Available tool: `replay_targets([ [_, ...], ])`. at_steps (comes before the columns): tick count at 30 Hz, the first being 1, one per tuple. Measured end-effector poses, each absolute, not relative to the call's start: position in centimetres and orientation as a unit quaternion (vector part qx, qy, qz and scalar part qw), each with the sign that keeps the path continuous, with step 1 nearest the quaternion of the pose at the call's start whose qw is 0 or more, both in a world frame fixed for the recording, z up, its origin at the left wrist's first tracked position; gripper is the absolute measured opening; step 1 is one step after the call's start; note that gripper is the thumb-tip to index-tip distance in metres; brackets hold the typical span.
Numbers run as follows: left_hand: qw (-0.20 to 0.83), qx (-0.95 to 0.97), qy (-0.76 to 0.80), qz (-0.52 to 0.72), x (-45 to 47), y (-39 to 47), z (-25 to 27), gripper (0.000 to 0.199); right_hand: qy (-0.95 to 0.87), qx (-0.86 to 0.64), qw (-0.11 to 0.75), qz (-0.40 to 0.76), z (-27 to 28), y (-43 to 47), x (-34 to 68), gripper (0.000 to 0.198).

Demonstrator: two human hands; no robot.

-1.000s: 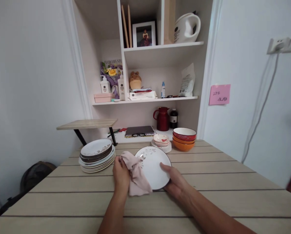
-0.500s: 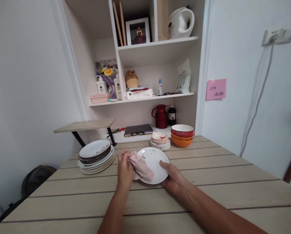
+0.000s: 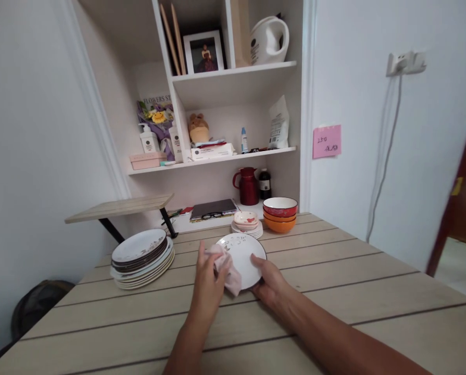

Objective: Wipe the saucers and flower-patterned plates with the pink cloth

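A white plate (image 3: pixel 243 263) with a dark rim and a small grey pattern is held tilted above the wooden table. My right hand (image 3: pixel 269 281) grips its right edge, thumb on top and fingers underneath. At the plate's left side, my left hand (image 3: pixel 210 271) holds a pale pink cloth (image 3: pixel 231 276) against the surface. Its index finger is raised and the others curve round the cloth. Part of the cloth hangs over the plate's near edge.
To the left stands a stack of plates (image 3: pixel 142 263) beside a small raised wooden shelf (image 3: pixel 119 207). Behind the held plate are small dishes (image 3: pixel 246 221) and stacked bowls (image 3: pixel 280 221). A red jug (image 3: pixel 249 187) stands in the cabinet's lower niche.
My left hand has turned and shifted over the cloth, its index finger now raised. The cloth is more bunched. The whole view has swung slightly right, and the right hand keeps its hold.
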State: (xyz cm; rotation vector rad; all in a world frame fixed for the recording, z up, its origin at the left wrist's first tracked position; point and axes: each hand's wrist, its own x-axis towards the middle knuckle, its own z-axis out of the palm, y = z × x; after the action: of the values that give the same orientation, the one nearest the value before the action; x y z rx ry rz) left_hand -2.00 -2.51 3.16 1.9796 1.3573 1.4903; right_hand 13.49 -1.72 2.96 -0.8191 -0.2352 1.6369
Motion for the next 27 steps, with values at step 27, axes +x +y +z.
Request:
replay_targets([
  [27,-0.09,0.757,0.549,0.343,-1.8,-3.2,3.9,0.012,-0.169,-0.308,0.585,0.731,2.8,-1.0,14.4,0.052],
])
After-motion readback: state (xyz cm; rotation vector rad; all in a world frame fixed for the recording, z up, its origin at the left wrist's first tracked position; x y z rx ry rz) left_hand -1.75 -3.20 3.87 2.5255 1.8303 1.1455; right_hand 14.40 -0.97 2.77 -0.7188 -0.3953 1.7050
